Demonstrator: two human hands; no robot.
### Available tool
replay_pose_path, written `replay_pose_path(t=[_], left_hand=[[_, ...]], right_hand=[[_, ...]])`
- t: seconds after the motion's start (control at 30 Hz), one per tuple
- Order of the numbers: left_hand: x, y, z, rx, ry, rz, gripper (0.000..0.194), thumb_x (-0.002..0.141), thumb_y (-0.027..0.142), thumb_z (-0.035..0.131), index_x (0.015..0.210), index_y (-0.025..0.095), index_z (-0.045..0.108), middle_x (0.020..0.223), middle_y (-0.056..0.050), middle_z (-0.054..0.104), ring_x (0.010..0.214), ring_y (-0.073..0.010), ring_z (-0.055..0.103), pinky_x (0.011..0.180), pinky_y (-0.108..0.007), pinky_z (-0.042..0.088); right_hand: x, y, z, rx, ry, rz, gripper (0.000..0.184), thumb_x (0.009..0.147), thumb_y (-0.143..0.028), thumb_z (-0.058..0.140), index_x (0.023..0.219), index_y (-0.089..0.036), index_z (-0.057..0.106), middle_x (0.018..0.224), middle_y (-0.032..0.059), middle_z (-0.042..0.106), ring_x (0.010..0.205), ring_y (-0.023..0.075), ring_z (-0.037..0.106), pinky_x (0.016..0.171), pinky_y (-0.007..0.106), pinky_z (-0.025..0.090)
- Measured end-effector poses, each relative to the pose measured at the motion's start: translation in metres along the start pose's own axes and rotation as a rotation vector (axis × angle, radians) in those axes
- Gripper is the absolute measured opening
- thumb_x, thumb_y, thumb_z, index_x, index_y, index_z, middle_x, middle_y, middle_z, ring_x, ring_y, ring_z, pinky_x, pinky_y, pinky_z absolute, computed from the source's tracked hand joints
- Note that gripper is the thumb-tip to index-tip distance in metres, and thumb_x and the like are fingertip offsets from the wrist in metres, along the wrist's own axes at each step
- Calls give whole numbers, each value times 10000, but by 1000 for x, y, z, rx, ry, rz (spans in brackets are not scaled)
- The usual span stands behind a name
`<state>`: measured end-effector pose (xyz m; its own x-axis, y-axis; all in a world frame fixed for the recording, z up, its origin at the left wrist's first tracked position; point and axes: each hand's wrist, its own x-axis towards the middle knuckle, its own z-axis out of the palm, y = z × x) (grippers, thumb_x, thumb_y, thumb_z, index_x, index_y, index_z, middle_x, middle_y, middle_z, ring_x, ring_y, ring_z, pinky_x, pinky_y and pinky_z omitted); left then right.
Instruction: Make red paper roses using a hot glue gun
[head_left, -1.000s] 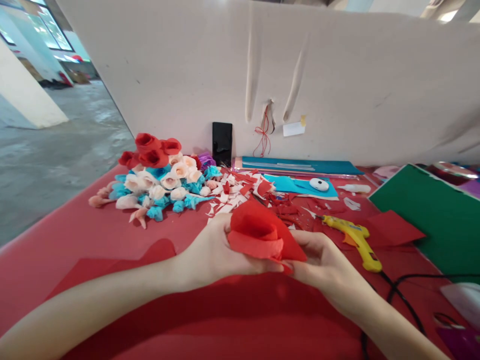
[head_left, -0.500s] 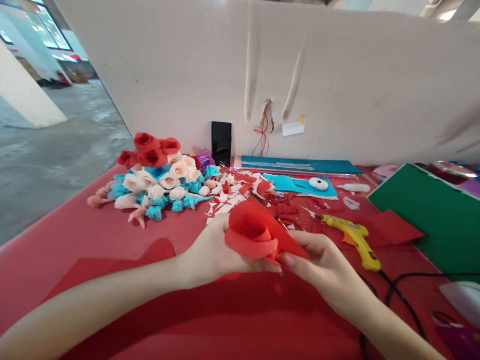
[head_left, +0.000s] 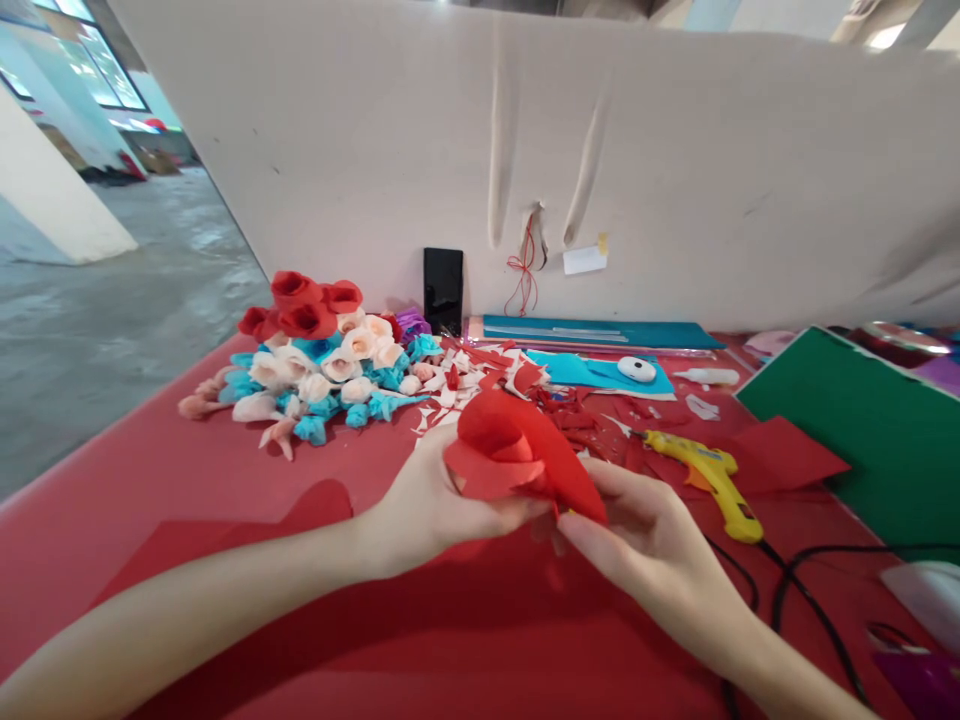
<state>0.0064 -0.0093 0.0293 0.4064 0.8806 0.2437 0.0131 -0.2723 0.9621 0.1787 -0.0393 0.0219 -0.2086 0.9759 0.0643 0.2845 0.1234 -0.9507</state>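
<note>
Between my hands, above the middle of the table, is a red paper flower with rolled, overlapping petals. My left hand is wrapped round its left side and base, thumb across the front. At the lower right, my right hand pinches the edge of a wide outer petal between thumb and fingers. The flower's underside and some fingertips are hidden. Under my forearms lies red paper on the red tabletop. Paper scraps in white and red are piled just behind the flower.
A yellow glue gun with a black cord lies to the right, near a green board. Finished paper flowers are heaped at the left. A black phone leans on the back panel; a white mouse-shaped object lies on blue paper.
The flower has turned slightly in my hands, and its outer petal on the right now curves down more. My left thumb has slid a little along the base.
</note>
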Motion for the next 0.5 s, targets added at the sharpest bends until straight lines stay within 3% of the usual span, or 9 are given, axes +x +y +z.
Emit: replay_pose_path(t=[0.1, 0.23, 0.37, 0.5], left_hand=[[1, -1, 0, -64, 3, -29, 148, 618, 126, 674, 741, 173, 606, 735, 12, 665, 689, -141, 627, 631, -238, 539], [0, -3, 3, -97, 13, -34, 184, 594, 165, 694, 731, 164, 572, 741, -9, 627, 686, -148, 593, 624, -271, 523], [3, -6, 0, -81, -36, -9, 203, 626, 184, 698, 793, 170, 583, 813, -29, 649, 776, -178, 617, 705, -308, 532], [16, -11, -19, 2, -70, 215, 587, 587, 282, 763, 1117, 247, 514, 1125, -51, 591, 1076, -242, 539, 901, -354, 475]], right_hand=[[0, 2, 1, -30, 12, -157, 280, 695, -264, 647, 970, -219, 621, 875, 22, 678, 800, 177, 633, 708, 273, 524], [2, -2, 3, -93, 38, -315, 218, 714, -121, 576, 886, -240, 639, 734, -57, 668, 672, 91, 619, 645, 156, 492], [5, -8, 0, -176, 107, -321, 218, 686, -75, 549, 833, -203, 645, 682, -64, 658, 616, 76, 608, 595, 117, 469], [8, -12, -10, -322, 111, -216, 154, 697, -84, 522, 739, -177, 638, 639, -41, 644, 614, 107, 605, 524, 138, 448]])
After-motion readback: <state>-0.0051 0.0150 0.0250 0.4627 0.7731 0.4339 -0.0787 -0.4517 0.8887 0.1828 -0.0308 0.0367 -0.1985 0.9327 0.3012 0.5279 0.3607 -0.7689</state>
